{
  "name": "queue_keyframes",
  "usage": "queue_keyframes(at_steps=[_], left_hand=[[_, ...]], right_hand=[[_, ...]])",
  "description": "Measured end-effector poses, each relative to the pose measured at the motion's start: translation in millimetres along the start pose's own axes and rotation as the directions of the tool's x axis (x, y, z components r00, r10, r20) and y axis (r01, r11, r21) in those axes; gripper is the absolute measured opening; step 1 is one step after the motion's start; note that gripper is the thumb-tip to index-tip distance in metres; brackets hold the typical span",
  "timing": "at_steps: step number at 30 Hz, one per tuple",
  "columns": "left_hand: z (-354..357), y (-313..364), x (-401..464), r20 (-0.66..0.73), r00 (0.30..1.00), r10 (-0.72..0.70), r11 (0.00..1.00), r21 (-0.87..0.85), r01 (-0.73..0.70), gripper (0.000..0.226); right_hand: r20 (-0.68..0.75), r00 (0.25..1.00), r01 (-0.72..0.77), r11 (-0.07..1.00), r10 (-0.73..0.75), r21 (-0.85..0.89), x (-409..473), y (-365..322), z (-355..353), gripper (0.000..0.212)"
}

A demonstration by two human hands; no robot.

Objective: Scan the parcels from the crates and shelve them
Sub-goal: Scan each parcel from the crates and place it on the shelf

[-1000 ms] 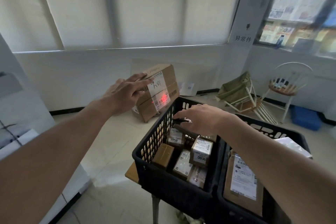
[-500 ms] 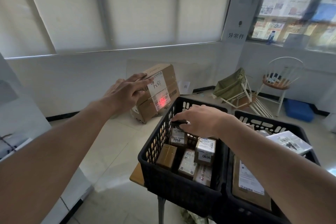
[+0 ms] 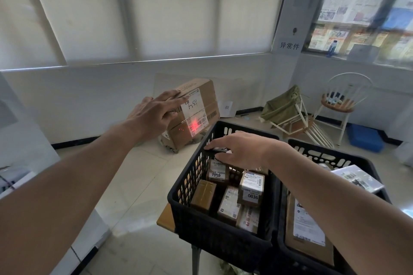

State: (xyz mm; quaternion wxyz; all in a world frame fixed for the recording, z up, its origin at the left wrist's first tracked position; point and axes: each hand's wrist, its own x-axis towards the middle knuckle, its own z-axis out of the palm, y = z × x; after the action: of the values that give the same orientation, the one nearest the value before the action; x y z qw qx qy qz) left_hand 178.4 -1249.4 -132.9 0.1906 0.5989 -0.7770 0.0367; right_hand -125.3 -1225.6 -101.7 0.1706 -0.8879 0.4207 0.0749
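Left arm: extended forward and up from the lower left, forearm bare.
Left hand (image 3: 156, 110): palm down on the upper left edge of the cardboard box (image 3: 194, 116), holding it in the air in front of the white wall; fingers (image 3: 176, 98) straight and slightly spread across the top face, thumb hidden behind the hand.
Cardboard box: tilted, its labelled face turned toward the camera; it sits above and just beyond the far left corner of the left crate (image 3: 220, 230).
Label (image 3: 194, 105): white, with handwritten digits above a barcode.
Red light (image 3: 194, 124): a bright spot with scattered dots on the lower barcode of the box.
Right arm: reaches in from the lower right, crossing over the right crate (image 3: 348, 158).
Right hand (image 3: 240, 148): palm down above the far end of the left crate; fingers curled around a small dark scanner (image 3: 218, 150), only its front edge visible below the fingertips.
Left crate: black lattice plastic, resting on the table (image 3: 165, 217); it holds several small parcels (image 3: 228, 196), one marked 0836, one marked 0056.
Right crate: black, touching the left crate; it holds a flat brown parcel (image 3: 309, 233) with a white label and a clear-wrapped packet (image 3: 356, 177) on its far rim.
Floor (image 3: 134, 185): pale tile.
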Motion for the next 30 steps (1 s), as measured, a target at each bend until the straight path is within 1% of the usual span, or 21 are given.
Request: queue_keyframes(at_steps=[3,6,10,14,17,25,30], left_hand=[[-2,0,2,0.012,1.0,0.001,1.0,-0.007,-0.001,0.066],[-5,2,3,-0.002,1.0,0.012,1.0,-0.001,-0.012,0.066],[-8,7,5,-0.004,1.0,0.011,1.0,0.011,-0.011,0.062],[-7,7,4,0.018,1.0,0.019,1.0,0.006,-0.019,0.063],[-6,9,4,0.001,1.0,0.02,1.0,0.006,-0.02,0.065],[-10,22,4,-0.041,0.999,0.02,1.0,-0.002,-0.02,0.059],[-7,20,-1,-0.019,1.0,0.01,1.0,-0.018,-0.011,0.059]], right_hand=[[-0.017,0.999,-0.037,0.992,0.035,-0.122,2,3,-4,0.046],[-0.021,0.998,-0.067,0.983,0.064,-0.174,6,7,-7,0.046],[-0.029,0.997,-0.074,0.973,0.069,-0.218,9,11,-5,0.047],[-0.039,0.998,-0.065,0.97,0.058,-0.234,12,16,-2,0.047],[-0.043,0.998,-0.056,0.971,0.047,-0.231,11,17,-2,0.047],[-0.046,0.998,-0.061,0.961,0.05,-0.269,5,16,-7,0.047],[-0.046,0.997,-0.079,0.963,0.069,-0.259,7,17,-2,0.046]])
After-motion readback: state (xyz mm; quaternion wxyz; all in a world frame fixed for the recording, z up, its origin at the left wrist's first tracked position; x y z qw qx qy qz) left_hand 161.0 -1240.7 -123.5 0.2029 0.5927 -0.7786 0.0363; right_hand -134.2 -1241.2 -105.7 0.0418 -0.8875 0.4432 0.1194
